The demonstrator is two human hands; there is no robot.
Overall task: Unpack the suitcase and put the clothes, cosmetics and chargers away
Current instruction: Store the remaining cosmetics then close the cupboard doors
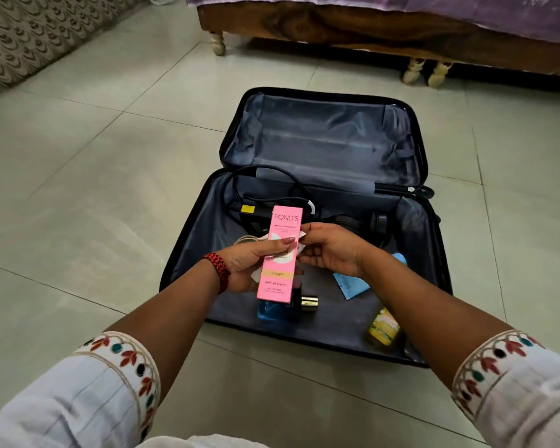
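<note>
An open dark suitcase (188, 250) lies on the tiled floor. My left hand (249, 266) grips a pink Pond's cream box (280, 253) upright over the near half, together with something white behind it. My right hand (330, 250) pinches the box's right edge. Below the box lie a blue bottle (274, 312) and a gold-capped item (309, 303). A black charger with coiled cable (256, 202) sits at the back left of that half. A light blue tube (351, 286) and a yellow bottle (383, 328) lie to the right. The lid half (324, 137) holds nothing.
A wooden bed frame (369, 30) with a purple cover stands behind the suitcase. A patterned mattress or sofa (29, 37) fills the far left. A dark round object (359, 223) lies behind my right hand. Bare tiles surround the case.
</note>
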